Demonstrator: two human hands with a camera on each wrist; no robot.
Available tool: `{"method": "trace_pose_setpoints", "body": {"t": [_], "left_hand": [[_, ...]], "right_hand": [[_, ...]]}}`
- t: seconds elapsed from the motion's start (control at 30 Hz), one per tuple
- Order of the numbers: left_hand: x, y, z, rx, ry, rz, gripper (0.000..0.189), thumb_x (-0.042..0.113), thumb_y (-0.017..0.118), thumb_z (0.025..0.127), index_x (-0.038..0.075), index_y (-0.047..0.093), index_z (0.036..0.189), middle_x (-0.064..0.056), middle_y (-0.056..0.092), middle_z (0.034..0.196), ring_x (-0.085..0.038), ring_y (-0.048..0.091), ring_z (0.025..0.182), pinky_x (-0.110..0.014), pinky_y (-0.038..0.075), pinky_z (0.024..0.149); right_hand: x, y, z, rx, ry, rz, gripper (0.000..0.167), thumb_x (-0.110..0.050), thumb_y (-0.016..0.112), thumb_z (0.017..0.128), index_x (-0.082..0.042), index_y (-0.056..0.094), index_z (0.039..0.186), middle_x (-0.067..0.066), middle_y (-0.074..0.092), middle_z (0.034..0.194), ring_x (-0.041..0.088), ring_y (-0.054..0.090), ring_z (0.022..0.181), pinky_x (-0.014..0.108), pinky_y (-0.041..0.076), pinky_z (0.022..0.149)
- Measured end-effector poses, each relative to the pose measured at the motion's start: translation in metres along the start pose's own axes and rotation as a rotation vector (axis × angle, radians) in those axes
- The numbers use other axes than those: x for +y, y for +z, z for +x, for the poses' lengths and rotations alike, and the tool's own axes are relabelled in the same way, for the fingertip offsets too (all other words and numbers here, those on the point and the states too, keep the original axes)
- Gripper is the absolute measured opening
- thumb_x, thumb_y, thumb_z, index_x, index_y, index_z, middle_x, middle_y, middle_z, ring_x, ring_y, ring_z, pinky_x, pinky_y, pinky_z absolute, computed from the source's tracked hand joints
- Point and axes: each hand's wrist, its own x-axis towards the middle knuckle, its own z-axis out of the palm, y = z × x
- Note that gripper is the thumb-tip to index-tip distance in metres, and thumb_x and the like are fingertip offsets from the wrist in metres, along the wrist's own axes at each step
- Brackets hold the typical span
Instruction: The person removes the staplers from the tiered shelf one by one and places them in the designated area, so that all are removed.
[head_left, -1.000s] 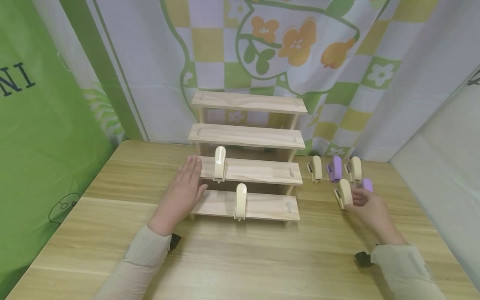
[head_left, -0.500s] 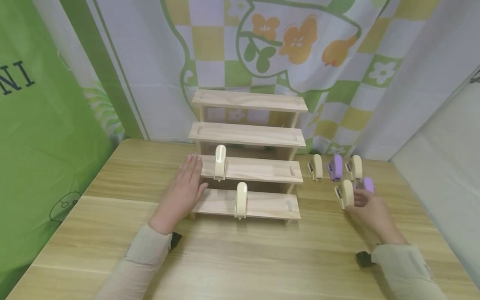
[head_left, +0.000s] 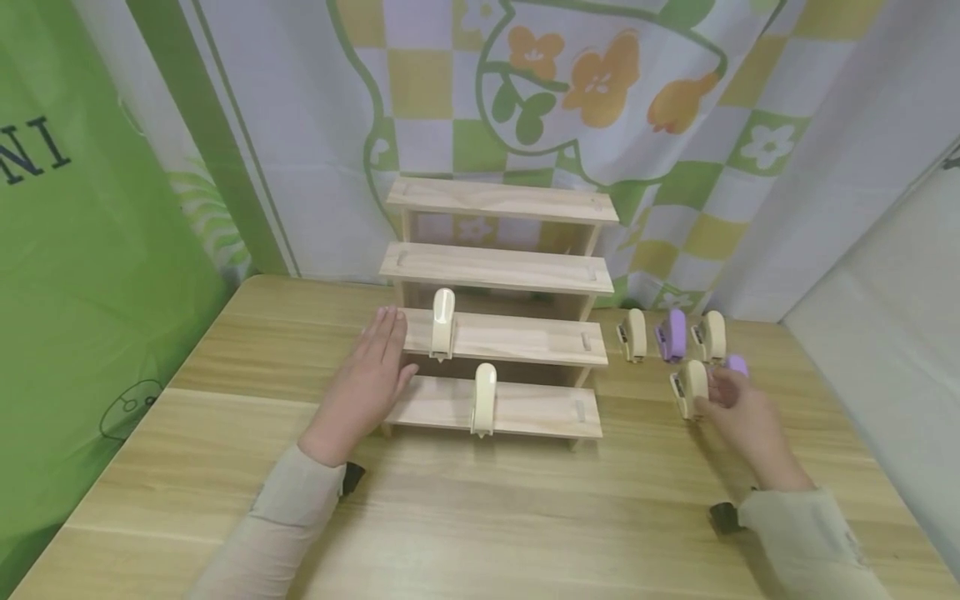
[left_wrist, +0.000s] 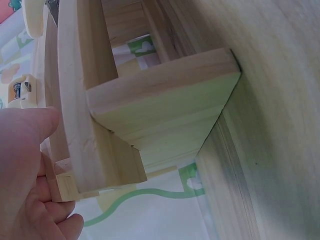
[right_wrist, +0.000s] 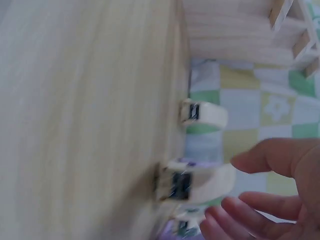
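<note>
My left hand (head_left: 360, 379) lies along the left end of a stepped wooden shelf (head_left: 525, 339), fingers extended and thumb by the lowest step. The left wrist view shows this hand (left_wrist: 30, 170) beside the shelf's side pieces (left_wrist: 165, 100). On the right, my right hand (head_left: 750, 417) is at a cream stapler (head_left: 693, 390) standing on the table. In the right wrist view, parted thumb and fingers (right_wrist: 270, 155) flank that stapler's (right_wrist: 200, 184) rounded top. One cream stapler (head_left: 485, 398) stands on the lowest step, another (head_left: 443, 323) on the second.
Behind the right hand stand a cream stapler (head_left: 636, 335), a purple stapler (head_left: 672, 335) and another cream one (head_left: 714, 336). A second purple stapler (head_left: 737, 364) is partly hidden by the hand. A patterned curtain (head_left: 420, 92) hangs behind the wooden table (head_left: 480, 517).
My right hand's fingers have shifted slightly up and away along the cream stapler, covering more of the purple one behind. The stapler stays nearly in place. My left hand keeps its place.
</note>
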Motion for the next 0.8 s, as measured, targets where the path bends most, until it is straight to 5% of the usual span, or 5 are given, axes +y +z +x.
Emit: {"method": "trace_pose_setpoints", "body": {"t": [0.13,0.23,0.37,0.6,0.8], "left_hand": [[0.000,-0.001,0.001,-0.016,-0.006,-0.008,0.073,0.028,0.058,0.103,-0.015,0.025,0.152,-0.032,0.023,0.160,-0.043,0.021,0.151,-0.054,0.025,0.123],[0.000,-0.002,0.001,-0.027,-0.010,-0.017,0.073,0.028,0.057,0.104,-0.015,0.024,0.152,-0.032,0.022,0.160,-0.043,0.020,0.151,-0.054,0.023,0.124],[0.000,-0.002,0.002,-0.036,-0.014,-0.024,0.072,0.028,0.055,0.104,-0.014,0.024,0.153,-0.031,0.022,0.161,-0.043,0.019,0.151,-0.053,0.021,0.124],[0.001,-0.002,0.003,-0.027,-0.009,-0.038,0.070,0.026,0.056,0.104,-0.014,0.025,0.153,-0.031,0.023,0.160,-0.044,0.021,0.151,-0.055,0.024,0.123],[0.001,-0.003,0.001,-0.048,-0.026,-0.053,0.070,0.027,0.055,0.105,-0.014,0.024,0.153,-0.031,0.021,0.161,-0.043,0.019,0.151,-0.055,0.022,0.124]], "right_hand": [[-0.023,-0.002,-0.007,0.099,-0.060,0.021,0.056,-0.016,0.064,0.097,0.014,0.045,0.140,0.041,0.056,0.125,0.055,0.058,0.109,0.067,0.051,0.091],[-0.045,-0.001,-0.011,0.163,-0.136,0.062,0.050,-0.012,0.064,0.097,0.011,0.051,0.139,0.036,0.059,0.125,0.051,0.061,0.109,0.034,0.059,0.092],[-0.073,0.006,-0.012,0.260,-0.246,0.133,0.041,-0.001,0.065,0.092,0.012,0.059,0.130,0.033,0.062,0.120,0.047,0.064,0.105,-0.003,0.043,0.080],[-0.123,0.022,-0.018,0.333,-0.422,0.244,0.035,0.011,0.066,0.086,0.010,0.065,0.121,0.024,0.068,0.108,0.034,0.067,0.096,0.002,0.047,0.086],[-0.161,0.042,-0.020,0.277,-0.532,0.371,0.033,0.010,0.070,0.087,0.009,0.066,0.120,0.020,0.070,0.107,0.030,0.068,0.097,0.014,0.055,0.089]]}}
